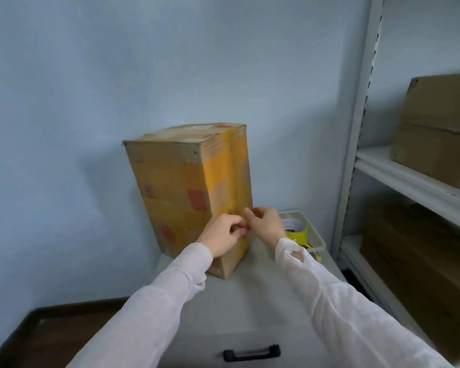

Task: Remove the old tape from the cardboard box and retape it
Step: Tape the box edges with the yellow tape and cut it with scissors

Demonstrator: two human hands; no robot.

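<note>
A tall cardboard box (181, 181) stands on end on a grey cabinet top (255, 296). Yellow tape (223, 168) runs down the seam of its right face, and more yellow strips and red marks cover the left face. My left hand (223, 233) and my right hand (263, 221) meet low on that seam, fingers curled, pinching at the tape's lower part. The exact piece between the fingertips is too small and blurred to make out. A yellow tape roll (296, 228) lies in a white tray (316, 235) just right of the box.
A pale blue wall rises right behind the box. A grey metal shelf rack (356, 144) stands at the right with brown cartons (441, 123) on its shelves. The cabinet has a black drawer handle (251, 353) at the front. Dark floor (51, 338) shows at lower left.
</note>
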